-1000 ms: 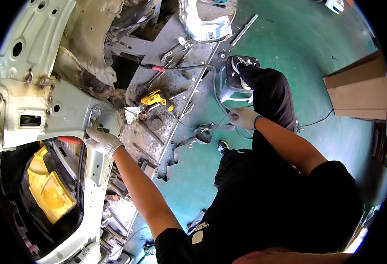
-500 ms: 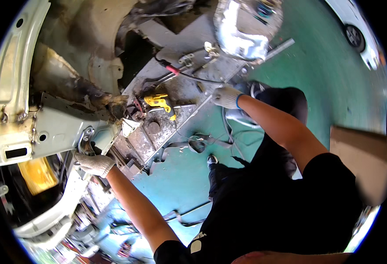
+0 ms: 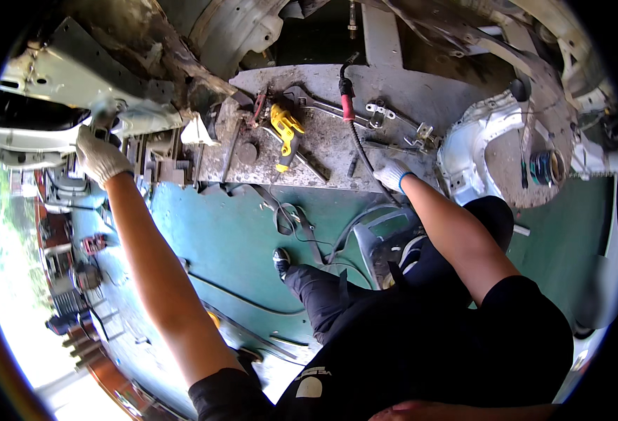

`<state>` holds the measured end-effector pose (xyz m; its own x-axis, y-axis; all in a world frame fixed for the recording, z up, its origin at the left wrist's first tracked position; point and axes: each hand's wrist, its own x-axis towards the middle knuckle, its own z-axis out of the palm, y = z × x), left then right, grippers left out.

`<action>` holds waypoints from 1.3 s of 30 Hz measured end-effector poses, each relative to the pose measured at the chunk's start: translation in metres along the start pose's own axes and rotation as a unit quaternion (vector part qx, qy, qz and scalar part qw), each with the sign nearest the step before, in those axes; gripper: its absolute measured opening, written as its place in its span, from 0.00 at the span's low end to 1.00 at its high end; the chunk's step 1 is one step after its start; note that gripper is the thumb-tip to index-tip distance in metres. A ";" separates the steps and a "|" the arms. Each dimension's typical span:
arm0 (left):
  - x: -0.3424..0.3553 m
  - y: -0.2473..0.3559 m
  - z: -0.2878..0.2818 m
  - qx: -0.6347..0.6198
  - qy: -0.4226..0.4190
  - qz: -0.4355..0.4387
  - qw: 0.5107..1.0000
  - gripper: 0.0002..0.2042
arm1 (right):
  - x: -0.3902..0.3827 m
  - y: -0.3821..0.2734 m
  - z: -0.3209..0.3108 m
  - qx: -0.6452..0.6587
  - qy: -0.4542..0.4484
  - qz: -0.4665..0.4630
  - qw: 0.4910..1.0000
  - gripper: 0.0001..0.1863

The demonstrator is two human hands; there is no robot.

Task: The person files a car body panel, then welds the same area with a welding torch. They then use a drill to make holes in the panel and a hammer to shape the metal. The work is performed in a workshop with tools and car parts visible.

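My left hand (image 3: 103,160), in a pale knit glove, reaches out to the car body at the left. Its fingers are closed round a dark metal part (image 3: 102,132), smeared and partly hidden, beside the light-green body panel (image 3: 130,105). My right hand (image 3: 393,174), gloved too, is low at the bench's front edge with its fingers curled. Right by those fingers runs the black cable (image 3: 362,156) of a torch with a red grip (image 3: 348,107); whether they hold it is hidden. A yellow-and-black power tool (image 3: 286,126) lies left of the torch.
On the worn metal bench (image 3: 203,158) lie a wrench (image 3: 302,96), clamp-like tools (image 3: 380,112) and a round dark block (image 3: 248,152). A white cut body panel (image 3: 456,154) is at the right, near a tape-like roll (image 3: 544,168). Straps and cables (image 3: 291,217) cross the green floor.
My view has swung round to the right, so the bench now lies level across it. The left hand keeps its closed grip near the body panel; the right stays by the cable.
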<state>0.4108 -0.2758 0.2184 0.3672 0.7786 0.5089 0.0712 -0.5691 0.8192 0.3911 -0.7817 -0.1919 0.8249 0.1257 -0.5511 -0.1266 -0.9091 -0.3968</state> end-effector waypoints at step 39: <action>0.003 -0.019 0.018 -0.216 -0.024 -0.016 0.976 0.20 | 0.115 -0.472 0.172 0.183 -0.114 -0.260 0.941 0.21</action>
<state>0.4271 -0.2671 0.2001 0.4142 0.7752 0.4769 -0.3113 -0.3717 0.8746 0.4510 -0.2699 -0.1937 0.6937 0.6354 -0.3393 0.0462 -0.5093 -0.8593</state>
